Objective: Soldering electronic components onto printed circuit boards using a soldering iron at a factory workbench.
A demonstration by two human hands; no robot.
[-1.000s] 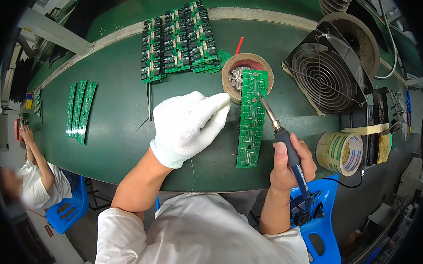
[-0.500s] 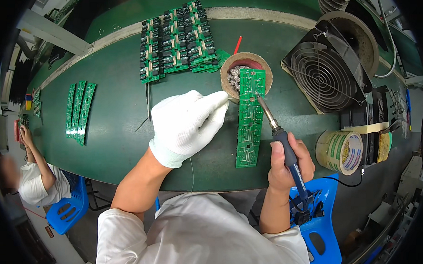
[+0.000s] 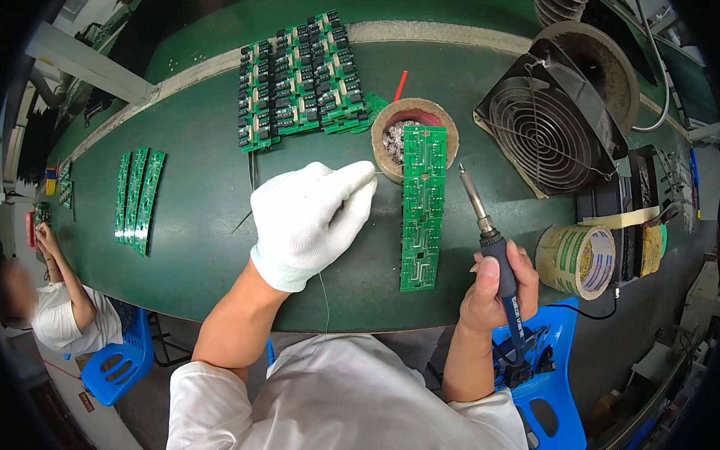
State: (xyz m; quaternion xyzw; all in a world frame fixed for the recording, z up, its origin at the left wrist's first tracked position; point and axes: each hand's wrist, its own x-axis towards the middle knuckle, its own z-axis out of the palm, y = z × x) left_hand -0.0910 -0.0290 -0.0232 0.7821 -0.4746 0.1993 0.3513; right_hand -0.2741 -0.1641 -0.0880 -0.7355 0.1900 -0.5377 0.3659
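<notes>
My left hand [image 3: 311,219], in a white glove, pinches a thin solder wire [image 3: 326,299] that trails down toward my shirt. Its fingertips are just left of a long green circuit board [image 3: 421,219]. The board's far end rests on the rim of a round cardboard ring [image 3: 439,117] with silvery bits inside. My bare right hand [image 3: 496,289] grips a blue-handled soldering iron [image 3: 503,262]. The iron's metal tip points up and away, to the right of the board and apart from it.
Stacked circuit boards with black components [image 3: 298,80] lie at the back, narrow boards [image 3: 139,197] at left. A black fan [image 3: 542,128], a tape roll [image 3: 577,260] and a yellow sponge [image 3: 652,251] are on the right. Another person [image 3: 72,302] sits far left; a blue chair [image 3: 548,390] is lower right.
The soldering iron has moved right and off the board, which its tip was at before. My left hand has drawn slightly left and down, away from the board.
</notes>
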